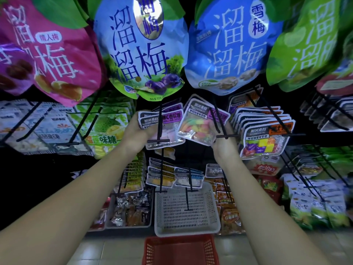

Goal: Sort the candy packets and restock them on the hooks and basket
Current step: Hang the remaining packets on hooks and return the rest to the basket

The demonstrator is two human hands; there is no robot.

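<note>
left hand (133, 134): purple-labelled clear candy packet stack (158, 129) gripped | right hand (224, 144): rainbow-gummy clear packet (196, 129) pinched | risk: black wire hook (217, 120) missed through hole misalignment, packet dropped

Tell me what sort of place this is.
Most likely a shop's snack aisle: rows of candy packets on black display hooks, big plum-snack bags hanging above, and a red shopping basket below.

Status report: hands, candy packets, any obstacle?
Left hand grips stack of purple-labelled packets. Right hand holds clear rainbow-gummy packet at black wire hook. No obstacle seen.
</note>
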